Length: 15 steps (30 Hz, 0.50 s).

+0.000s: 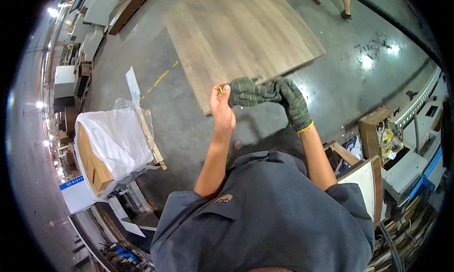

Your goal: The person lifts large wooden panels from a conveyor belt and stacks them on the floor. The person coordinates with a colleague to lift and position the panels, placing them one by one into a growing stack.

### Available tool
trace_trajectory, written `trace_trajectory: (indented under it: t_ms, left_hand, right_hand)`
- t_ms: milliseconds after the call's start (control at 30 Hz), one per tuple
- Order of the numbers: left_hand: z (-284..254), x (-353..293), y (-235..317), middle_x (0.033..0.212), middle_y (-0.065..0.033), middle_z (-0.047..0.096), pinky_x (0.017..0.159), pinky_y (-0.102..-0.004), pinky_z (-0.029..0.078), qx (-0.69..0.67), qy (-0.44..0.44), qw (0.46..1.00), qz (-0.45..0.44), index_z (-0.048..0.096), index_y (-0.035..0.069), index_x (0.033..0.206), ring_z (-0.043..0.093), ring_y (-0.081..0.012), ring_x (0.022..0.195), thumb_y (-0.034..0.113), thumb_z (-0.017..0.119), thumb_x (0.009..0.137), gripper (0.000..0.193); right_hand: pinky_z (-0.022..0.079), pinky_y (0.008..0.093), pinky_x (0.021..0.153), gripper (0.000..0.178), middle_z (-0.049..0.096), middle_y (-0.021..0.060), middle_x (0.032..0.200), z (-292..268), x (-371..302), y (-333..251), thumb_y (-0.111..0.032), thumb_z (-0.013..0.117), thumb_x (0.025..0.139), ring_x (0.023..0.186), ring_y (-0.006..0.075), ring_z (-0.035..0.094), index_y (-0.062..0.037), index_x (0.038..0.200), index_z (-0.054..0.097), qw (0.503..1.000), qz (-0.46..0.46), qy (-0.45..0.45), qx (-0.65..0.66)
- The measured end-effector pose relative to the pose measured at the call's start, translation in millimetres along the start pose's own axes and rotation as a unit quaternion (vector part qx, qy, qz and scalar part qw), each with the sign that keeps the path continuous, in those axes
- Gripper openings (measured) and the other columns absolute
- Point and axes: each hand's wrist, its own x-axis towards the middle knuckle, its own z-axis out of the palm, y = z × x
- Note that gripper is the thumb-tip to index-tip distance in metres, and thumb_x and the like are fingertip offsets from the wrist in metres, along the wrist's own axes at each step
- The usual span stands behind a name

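My left hand point(220, 104) is bare and closed, its fingers pinched at the yellow-edged end of a loose dark green and black knitted work glove point(246, 92). Over my right hand point(294, 102) is a matching knitted glove, its yellow cuff at the wrist. That gloved hand has hold of the loose glove's other end, so the glove stretches between both hands in front of my chest. The gloved fingers blend into the loose glove, and their exact grip is hard to make out. Just beyond lies a large stack of wood-grain boards point(236, 35).
To the left, clear plastic wrap and white sheeting point(118, 135) cover a wooden-edged stack. Machinery point(411, 172) and a wooden box point(373, 130) stand on the right. Another person's legs point(345, 5) show at the far right, beyond the boards.
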Motion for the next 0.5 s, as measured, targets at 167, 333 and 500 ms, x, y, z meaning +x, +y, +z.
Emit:
trace_trajectory:
  t_ms: [167,333,500]
  left_hand:
    - [77,-2,-111,0.101,-0.0010,0.057,0.085,-0.0255,0.043,-0.100,-0.073,0.982,0.144,0.056,0.001,0.109,0.052,-0.0092,0.093,0.014,0.062,0.092,0.023]
    - [-97,-40,-33,0.091,-0.0071,0.064,0.077,-0.0282,0.049,0.225,-0.267,0.897,0.272,0.056,0.001,0.111,0.062,-0.0148,0.087,0.015,0.074,0.082,0.037]
    - [-187,-61,-61,0.090,-0.0054,0.058,0.077,-0.0278,0.048,0.004,-0.109,0.971,0.213,0.050,0.004,0.100,0.057,-0.0129,0.083,0.019,0.082,0.076,0.042]
  right_hand:
    - [0.042,0.0366,0.099,0.062,0.054,0.0120,0.131,-52,5,-115,-0.025,0.069,0.083,0.116,0.0218,0.052,-0.0032,0.136,0.045,0.831,-0.210,-0.058,-0.512]
    - [0.047,0.0343,0.092,0.061,0.059,0.0129,0.121,86,-16,15,-0.025,0.074,0.080,0.107,0.0199,0.057,-0.0032,0.131,0.049,0.748,-0.100,-0.273,-0.597]
    - [0.049,0.0350,0.070,0.031,0.067,0.0141,0.084,122,-45,128,-0.031,0.064,0.090,0.075,0.0164,0.059,-0.0008,0.094,0.064,0.810,0.054,-0.276,-0.514]
